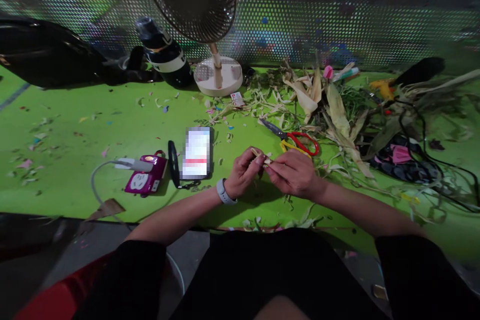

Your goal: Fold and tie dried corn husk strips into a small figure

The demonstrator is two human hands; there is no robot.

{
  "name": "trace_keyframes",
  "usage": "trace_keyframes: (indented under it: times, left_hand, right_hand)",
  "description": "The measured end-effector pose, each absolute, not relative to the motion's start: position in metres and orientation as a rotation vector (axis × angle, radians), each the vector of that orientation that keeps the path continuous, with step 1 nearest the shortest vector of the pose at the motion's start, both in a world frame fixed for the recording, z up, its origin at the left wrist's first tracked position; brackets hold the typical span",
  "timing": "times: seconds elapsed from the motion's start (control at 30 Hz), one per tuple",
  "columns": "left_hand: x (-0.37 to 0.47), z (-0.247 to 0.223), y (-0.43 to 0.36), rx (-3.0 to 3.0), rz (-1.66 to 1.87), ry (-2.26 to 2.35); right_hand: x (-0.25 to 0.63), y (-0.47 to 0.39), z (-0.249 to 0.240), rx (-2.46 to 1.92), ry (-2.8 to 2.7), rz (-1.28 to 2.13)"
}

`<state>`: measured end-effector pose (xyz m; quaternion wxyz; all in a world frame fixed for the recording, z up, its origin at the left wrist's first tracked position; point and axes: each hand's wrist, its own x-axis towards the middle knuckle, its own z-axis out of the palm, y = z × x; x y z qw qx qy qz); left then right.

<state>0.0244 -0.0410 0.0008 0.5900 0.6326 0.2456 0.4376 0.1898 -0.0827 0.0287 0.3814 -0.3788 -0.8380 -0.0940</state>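
My left hand [243, 174] is closed in a pinch on a small piece of pale corn husk [256, 152]. From the other side, the fingertips of my right hand [296, 172] pinch the same piece, so both hands meet over the green table [150, 110]. Part of the husk is hidden behind the fingers. Just beyond my right hand lie scissors [303, 143] with red and yellow handles, their dark blades pointing away to the left. A lit phone [196, 154] leans on a stand to the left of my hands.
Dried corn husks [335, 105] are heaped at the back right, near a dark bag [403, 157] and cords. A white fan [218, 77], a dark bottle [165, 55] and a black bag [48, 55] line the back. At left, a purple power bank [148, 176] has a cable plugged in.
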Motion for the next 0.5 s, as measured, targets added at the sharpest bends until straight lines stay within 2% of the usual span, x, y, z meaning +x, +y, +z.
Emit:
trace_keyframes:
  times: [0.3,0.4,0.5]
  left_hand:
    - [0.02,0.007,-0.031,1.394,0.944,0.694]
    - [0.02,0.007,-0.031,1.362,0.868,0.668]
    - [0.02,0.005,-0.033,1.402,0.827,0.655]
  right_hand:
    - [0.188,-0.082,0.031,-0.966,-2.042,0.022]
    - [0.192,-0.079,0.04,-1.129,-1.919,0.303]
    - [0.193,-0.076,0.044,-1.295,-1.924,0.757]
